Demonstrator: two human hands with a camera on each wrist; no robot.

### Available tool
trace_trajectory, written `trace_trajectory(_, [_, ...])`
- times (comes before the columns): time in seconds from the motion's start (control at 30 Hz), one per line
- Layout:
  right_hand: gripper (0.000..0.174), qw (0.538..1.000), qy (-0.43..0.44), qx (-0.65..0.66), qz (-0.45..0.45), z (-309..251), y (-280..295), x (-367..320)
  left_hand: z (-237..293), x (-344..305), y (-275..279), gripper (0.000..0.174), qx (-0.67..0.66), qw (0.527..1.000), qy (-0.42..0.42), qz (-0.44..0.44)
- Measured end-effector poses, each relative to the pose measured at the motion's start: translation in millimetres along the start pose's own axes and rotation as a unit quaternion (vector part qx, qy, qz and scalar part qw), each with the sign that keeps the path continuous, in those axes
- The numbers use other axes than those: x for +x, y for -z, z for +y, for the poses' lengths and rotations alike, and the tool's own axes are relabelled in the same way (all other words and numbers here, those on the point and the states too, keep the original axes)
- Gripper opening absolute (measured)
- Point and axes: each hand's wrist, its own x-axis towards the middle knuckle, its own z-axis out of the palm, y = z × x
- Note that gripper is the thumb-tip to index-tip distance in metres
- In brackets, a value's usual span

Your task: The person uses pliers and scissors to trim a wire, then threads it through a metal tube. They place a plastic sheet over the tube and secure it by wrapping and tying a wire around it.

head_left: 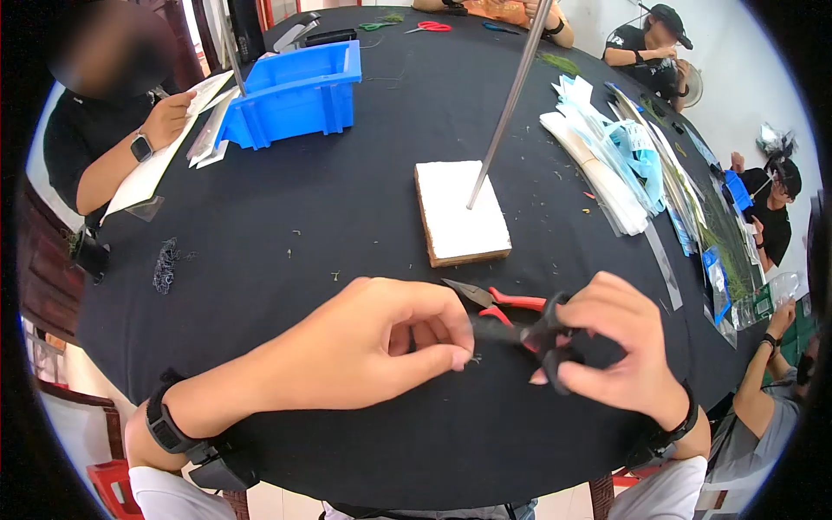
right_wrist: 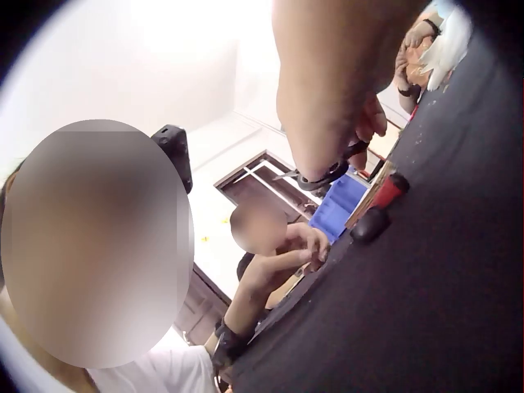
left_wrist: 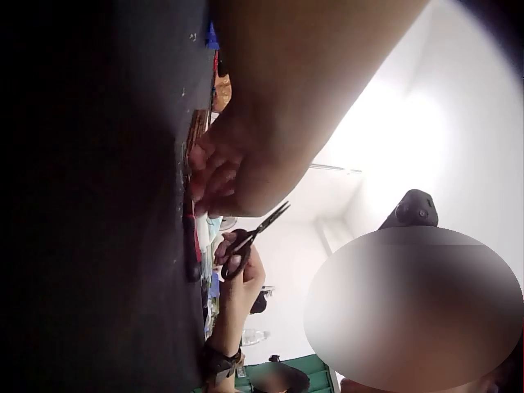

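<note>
My right hand (head_left: 615, 347) holds a pair of scissors (head_left: 555, 341) with black handles, thumb and fingers in the loops. The blades point left toward my left hand (head_left: 373, 347) and look blurred in the head view; in the left wrist view the scissors (left_wrist: 246, 241) show with their blades slightly apart. My left thumb and forefinger are bent toward each other right by the blade tips. Whether something thin sits between them I cannot tell. Pliers (head_left: 472, 295) with red handles lie on the black cloth just beyond, partly hidden by the scissors and right hand.
Beyond the pliers a metal rod (head_left: 511, 95) rises from a white-topped block (head_left: 464, 212). A blue bin (head_left: 299, 95) stands at the back left, a dark tangle of wire (head_left: 165, 264) nearer. Wrapped strips (head_left: 598, 156) lie at the right. Other people sit around the table.
</note>
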Motion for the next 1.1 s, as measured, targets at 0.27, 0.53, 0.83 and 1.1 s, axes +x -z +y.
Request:
trace_trajectory(0.27, [0.033, 0.995, 0.021, 0.092, 0.013, -11.9, -24.1, 1.1, -3.5, 1.0, -11.2, 0.014, -0.091, 0.995, 0.03, -0.033])
trace_trajectory(0.53, [0.018, 0.992, -0.013, 0.122, 0.02, -9.1, -37.6, 4.4, -13.4, 3.6, -16.9, 0.019, -0.076, 0.997, 0.022, -0.025])
trace_trajectory(0.83, [0.013, 0.956, -0.139, 0.26, 0.006, -5.9, -42.7, -1.3, -7.6, 0.4, -22.7, 0.013, 0.09, 0.978, -0.142, 0.126])
trace_trajectory(1.1, [0.024, 0.994, -0.093, 0.052, -0.001, -10.0, -23.0, 1.9, -4.9, -2.5, -17.7, 0.007, 0.068, 0.953, -0.14, 0.259])
